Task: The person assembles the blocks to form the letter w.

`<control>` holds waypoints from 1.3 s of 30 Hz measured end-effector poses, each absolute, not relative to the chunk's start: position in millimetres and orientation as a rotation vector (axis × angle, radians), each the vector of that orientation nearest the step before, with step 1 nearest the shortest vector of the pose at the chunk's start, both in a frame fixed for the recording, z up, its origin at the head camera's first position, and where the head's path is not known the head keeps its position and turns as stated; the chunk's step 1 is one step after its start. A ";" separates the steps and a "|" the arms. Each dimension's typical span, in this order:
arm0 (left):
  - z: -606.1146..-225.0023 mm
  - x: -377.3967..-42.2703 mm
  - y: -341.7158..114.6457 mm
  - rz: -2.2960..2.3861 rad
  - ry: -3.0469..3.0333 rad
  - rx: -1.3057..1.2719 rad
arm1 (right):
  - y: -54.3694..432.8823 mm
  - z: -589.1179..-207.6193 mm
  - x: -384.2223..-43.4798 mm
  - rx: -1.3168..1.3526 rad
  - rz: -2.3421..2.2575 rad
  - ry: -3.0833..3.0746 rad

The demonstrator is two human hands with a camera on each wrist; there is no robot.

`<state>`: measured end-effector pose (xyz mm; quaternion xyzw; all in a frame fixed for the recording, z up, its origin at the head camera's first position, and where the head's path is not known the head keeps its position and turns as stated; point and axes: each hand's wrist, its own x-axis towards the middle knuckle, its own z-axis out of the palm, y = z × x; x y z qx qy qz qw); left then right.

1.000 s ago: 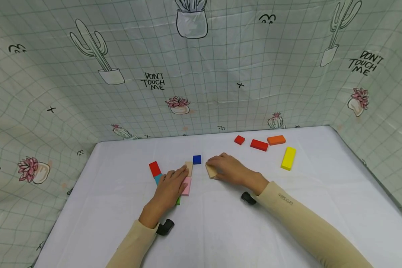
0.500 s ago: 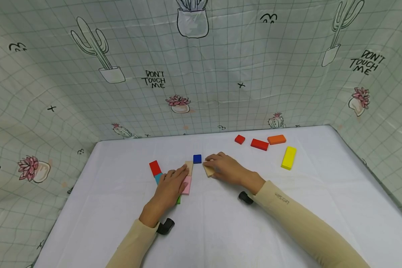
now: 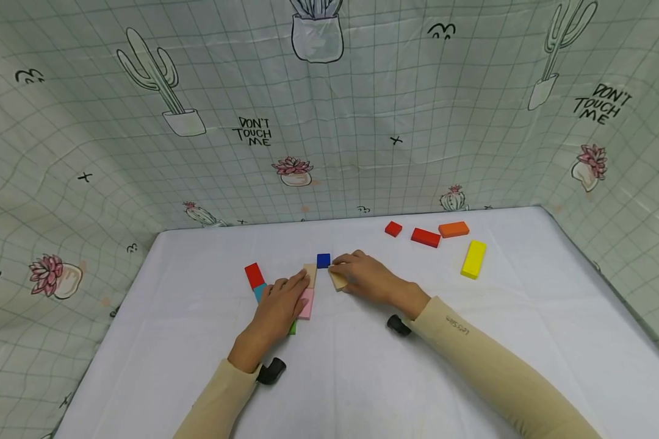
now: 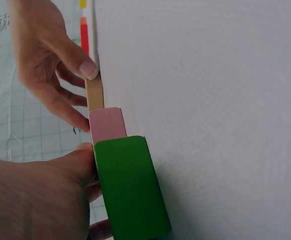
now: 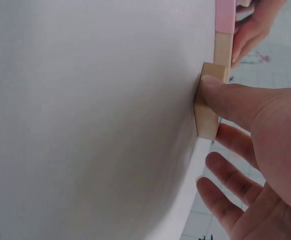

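Between thumb and fingers, my right hand [image 3: 368, 278] pinches a plain wooden block [image 3: 337, 280], low over the white table. A small blue cube [image 3: 323, 261] sits just beyond that block's far left corner. My left hand [image 3: 274, 311] rests over a set of blocks with its fingers extended, fingertips on another plain wooden block [image 3: 310, 272]. A pink block [image 3: 306, 305] lies end to end with that one. The green block [image 4: 130, 187] stands nearest the left wrist camera, partly hidden in the head view. Left of the hand are a light blue block [image 3: 259, 291] and a red block [image 3: 254, 275].
At the back right of the table [image 3: 351, 378] lie a small red block [image 3: 393, 229], a longer red block [image 3: 425, 238], an orange block [image 3: 453, 230] and a yellow block [image 3: 473, 260]. A patterned cloth [image 3: 351, 122] hangs behind and along the sides.
My right hand has slid the plain wooden block a short way left, closer to the blue cube and the block under my left fingertips. The left hand has stayed put.
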<state>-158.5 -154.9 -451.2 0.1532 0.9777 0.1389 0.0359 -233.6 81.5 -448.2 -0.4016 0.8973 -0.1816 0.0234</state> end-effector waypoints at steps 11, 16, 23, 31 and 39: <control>-451.4 -156.8 -154.0 0.426 2.996 0.460 | 91.5 -446.9 -227.3 -1.165 -0.573 2.830; -451.5 -156.6 -153.8 0.431 3.000 0.468 | 104.6 -442.8 -225.7 -1.067 -0.612 2.847; -449.4 -154.3 -154.2 0.427 3.009 0.492 | 130.7 -443.6 -225.0 -0.966 -0.643 2.902; -451.4 -153.5 -156.2 0.432 3.021 0.507 | 164.0 -445.0 -227.4 -0.810 -0.630 3.000; -452.0 -153.6 -156.3 0.423 3.026 0.519 | 196.8 -444.5 -231.3 -0.647 -0.616 3.102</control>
